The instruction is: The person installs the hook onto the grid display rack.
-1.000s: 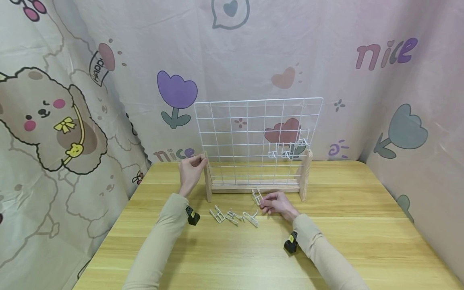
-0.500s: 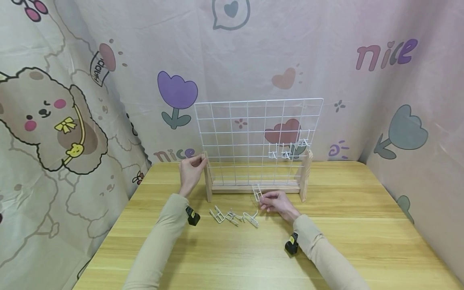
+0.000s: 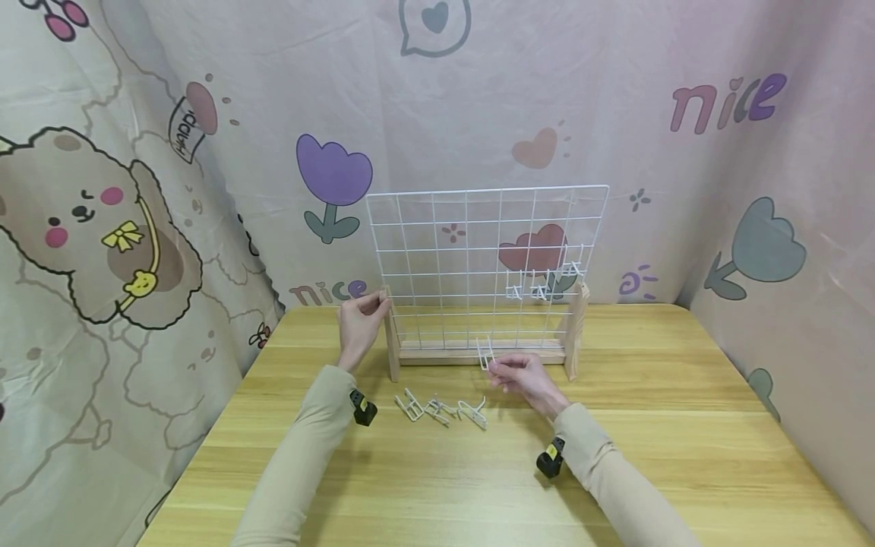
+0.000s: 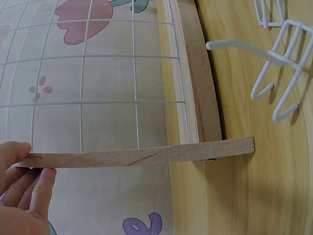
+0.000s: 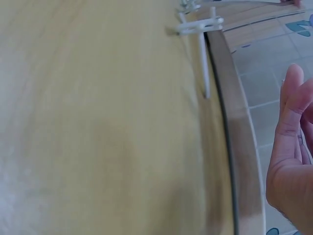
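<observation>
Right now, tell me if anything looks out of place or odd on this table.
Nothing is damaged or spilled. The grid stands upright in its wooden stand. Loose hooks lie in a jumble on the table; the right hand pinches one hook, and the left hand grips the stand's post.

Blurred yellow wooden worktop (image 5: pixel 98 122) fills most of the view. Its metal edge (image 5: pixel 234 142) runs down the right side, tiled floor (image 5: pixel 261 83) beyond it. White wire hook (image 5: pixel 200 29) lies near the top by the edge. Right hand (image 5: pixel 291 161) at far right, fingers (image 5: pixel 292 93) pointing up.
</observation>
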The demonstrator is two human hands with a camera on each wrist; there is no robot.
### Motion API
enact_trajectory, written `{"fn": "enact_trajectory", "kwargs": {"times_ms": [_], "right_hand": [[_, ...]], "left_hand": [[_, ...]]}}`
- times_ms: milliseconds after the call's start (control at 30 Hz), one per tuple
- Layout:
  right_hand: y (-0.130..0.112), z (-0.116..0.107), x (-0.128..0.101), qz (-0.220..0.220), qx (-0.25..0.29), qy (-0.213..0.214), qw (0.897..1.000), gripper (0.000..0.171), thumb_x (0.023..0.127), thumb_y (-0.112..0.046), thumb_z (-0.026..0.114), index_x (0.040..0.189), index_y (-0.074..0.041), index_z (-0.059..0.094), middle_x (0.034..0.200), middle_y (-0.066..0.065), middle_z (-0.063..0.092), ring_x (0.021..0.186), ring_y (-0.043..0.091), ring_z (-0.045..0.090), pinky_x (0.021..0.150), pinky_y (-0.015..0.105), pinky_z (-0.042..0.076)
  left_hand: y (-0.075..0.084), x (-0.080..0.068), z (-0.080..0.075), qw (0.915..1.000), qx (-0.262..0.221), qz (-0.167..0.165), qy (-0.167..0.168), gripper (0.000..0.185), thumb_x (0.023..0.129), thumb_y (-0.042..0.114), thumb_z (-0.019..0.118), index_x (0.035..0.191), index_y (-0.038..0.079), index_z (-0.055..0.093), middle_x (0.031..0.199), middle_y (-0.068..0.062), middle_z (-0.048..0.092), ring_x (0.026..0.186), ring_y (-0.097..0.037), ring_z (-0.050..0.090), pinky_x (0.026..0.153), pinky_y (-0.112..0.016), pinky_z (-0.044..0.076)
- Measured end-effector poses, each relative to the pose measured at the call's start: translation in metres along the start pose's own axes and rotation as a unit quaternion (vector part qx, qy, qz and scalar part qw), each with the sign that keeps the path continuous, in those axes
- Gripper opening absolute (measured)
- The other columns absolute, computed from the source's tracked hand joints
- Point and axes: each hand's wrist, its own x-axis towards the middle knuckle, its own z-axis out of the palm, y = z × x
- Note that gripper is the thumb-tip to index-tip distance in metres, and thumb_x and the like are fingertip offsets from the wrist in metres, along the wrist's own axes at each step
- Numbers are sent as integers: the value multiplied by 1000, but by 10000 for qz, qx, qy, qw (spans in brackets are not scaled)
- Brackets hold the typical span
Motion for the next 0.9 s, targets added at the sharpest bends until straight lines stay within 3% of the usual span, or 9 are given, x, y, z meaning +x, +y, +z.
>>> {"fn": "enact_trajectory", "kwargs": {"times_ms": [100,300,467,567,900], "right_hand": [[-3,1,0,-95,116,-9,9999,12,93,-2,67,104,-4,73,89,5,78,69,9,72,57,15,54],[-10,6,-4,-196,197,6,9996,32,93,-2,66,121,13,60,88,2,78,70,8,71,59,16,56],[-16,10,-7,-308,319,-49,9990,13,95,-3,65,105,-5,73,85,0,78,70,7,71,59,15,54],[-20,13,-8,-392,378,-99,9985,16,96,-3,63,95,-15,73,84,-1,77,70,6,71,60,15,54],[-34,21,-13,-563,493,-99,9972,16,97,-5,63,96,-16,74,86,-3,76,72,7,70,59,16,53]], "left_hand": [[0,0,0,10000,-3,-12,-9,26,91,12,74,114,0,74,111,-19,75,98,-33,76,74,-9,57],[-1,0,0,10000,-1,-36,-21,26,91,13,74,115,1,74,112,-19,75,99,-33,76,75,-9,57],[-1,0,0,10000,49,-40,-17,27,91,14,74,115,1,73,112,-19,75,99,-32,76,80,-17,60],[0,0,0,10000,42,-36,-17,28,91,14,74,116,1,73,113,-19,75,100,-32,76,81,-20,61],[-1,0,0,10000,-33,-18,-7,27,91,12,74,115,0,73,113,-20,75,99,-33,76,77,-14,59]]}}
